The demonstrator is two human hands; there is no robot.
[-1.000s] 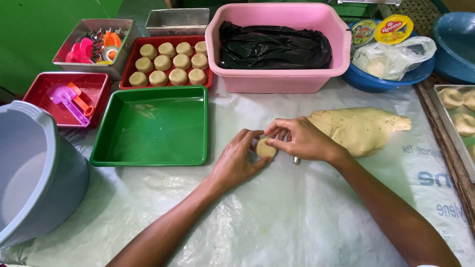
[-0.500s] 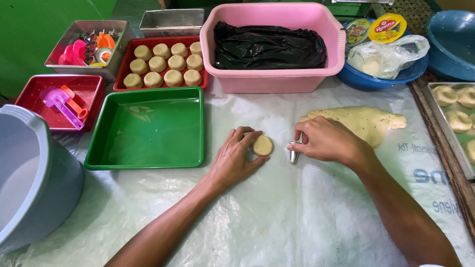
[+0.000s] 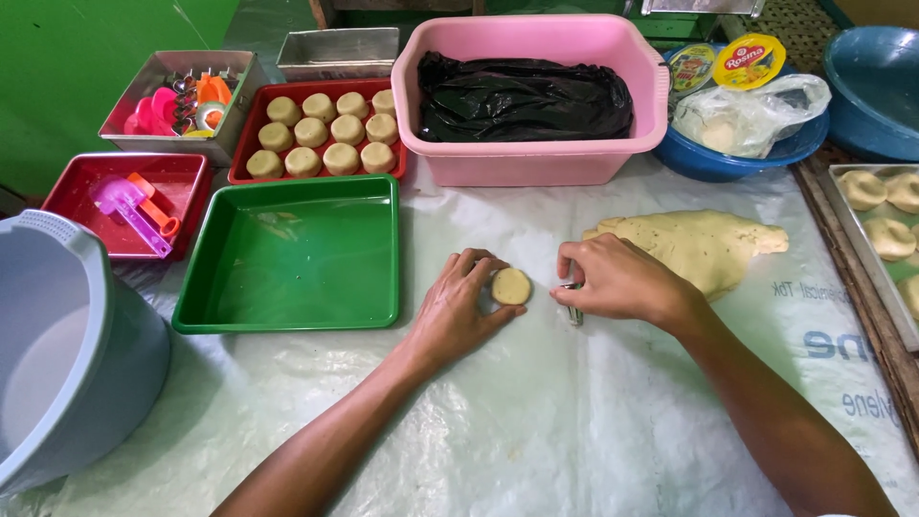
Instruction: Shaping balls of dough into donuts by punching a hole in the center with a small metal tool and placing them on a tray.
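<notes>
A small round disc of pale dough [image 3: 511, 285] lies on the plastic-covered table. My left hand [image 3: 459, 311] rests flat beside it, fingers curled around its left edge and touching it. To the right, my right hand [image 3: 617, 280] is closed on a small metal tool [image 3: 573, 308], whose tip shows under the fingers. A flat slab of the same dough [image 3: 704, 247] lies just beyond my right hand.
An empty green tray [image 3: 292, 257] sits left of my hands. Behind it stand a red tray of dough rounds [image 3: 325, 134], a pink tub with black plastic [image 3: 531, 96], a red tray with plastic tools [image 3: 129, 201], a grey bucket [image 3: 57, 354] and a blue bowl [image 3: 737, 153].
My hands have parted: the right hand drew away to the right with the metal tool, and the dough disc now lies uncovered beside my left fingers.
</notes>
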